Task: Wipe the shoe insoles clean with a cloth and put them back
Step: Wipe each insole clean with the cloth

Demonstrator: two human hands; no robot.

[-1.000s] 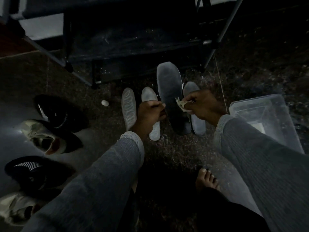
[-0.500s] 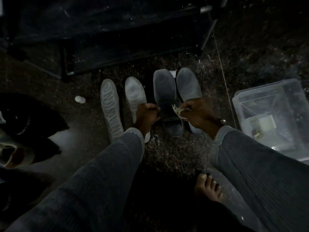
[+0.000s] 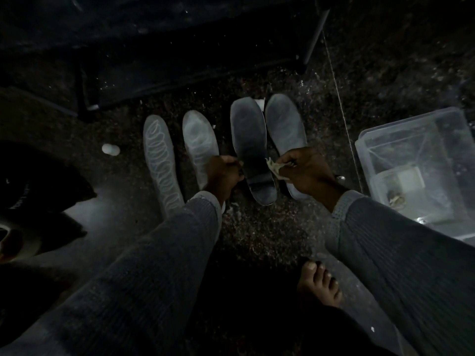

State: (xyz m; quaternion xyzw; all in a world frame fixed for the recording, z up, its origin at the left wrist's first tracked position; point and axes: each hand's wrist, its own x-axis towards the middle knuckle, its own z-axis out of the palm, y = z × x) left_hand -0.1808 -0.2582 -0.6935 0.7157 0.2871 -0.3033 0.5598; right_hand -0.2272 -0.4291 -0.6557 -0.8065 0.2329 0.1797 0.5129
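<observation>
The light is poor, and much of the far part of the scene is black to us. We count four insoles lying side by side on the speckled floor [image 3: 257, 235]: a patterned insole [image 3: 159, 155], a pale insole [image 3: 199, 142], a dark insole [image 3: 250, 140] and a right-most insole [image 3: 285, 127]. Our left hand [image 3: 223, 176] curls at the dark insole's left edge, hiding the pale one's heel; whether it grips we cannot tell. Our right hand [image 3: 308, 170] pinches one crumpled cloth [image 3: 273, 167] against the dark insole's right edge. One clear bin [image 3: 385, 140] sits right, cut off; shoes [image 3: 38, 191] at left are barely legible.
</observation>
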